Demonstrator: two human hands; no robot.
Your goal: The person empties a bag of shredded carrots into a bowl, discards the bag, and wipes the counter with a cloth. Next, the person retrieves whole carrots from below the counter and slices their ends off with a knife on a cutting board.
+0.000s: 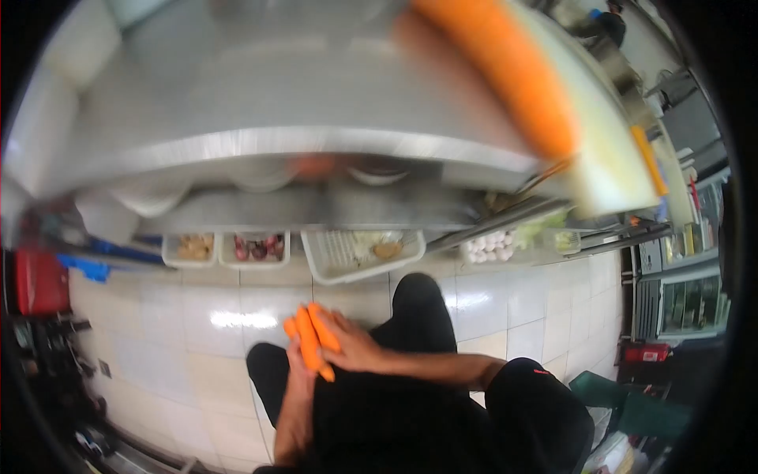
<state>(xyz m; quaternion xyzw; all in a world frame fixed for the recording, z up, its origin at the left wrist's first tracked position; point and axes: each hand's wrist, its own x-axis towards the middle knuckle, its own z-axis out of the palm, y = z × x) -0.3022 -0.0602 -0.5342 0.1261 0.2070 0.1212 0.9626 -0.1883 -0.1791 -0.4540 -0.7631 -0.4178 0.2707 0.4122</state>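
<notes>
Low in front of my body, both hands are closed around a small bunch of orange carrots (307,336). My left hand (297,365) grips them from the left and below, its fingers partly hidden. From the right, my right hand (353,344) wraps over the carrots, with its fingers along their upper side. The carrot tips point up and down past my hands. Much closer to the camera, a large blurred carrot (513,75) lies by the edge of a white cutting board (612,150) on the steel counter (260,87).
Under the counter, baskets hold potato-like pieces (196,247), red onions (259,248) and white bulbs (491,246). A white basket (363,268) contains scraps. A red container (41,280) stands left, a glass-door fridge (691,304) right. Another person (612,24) is far back.
</notes>
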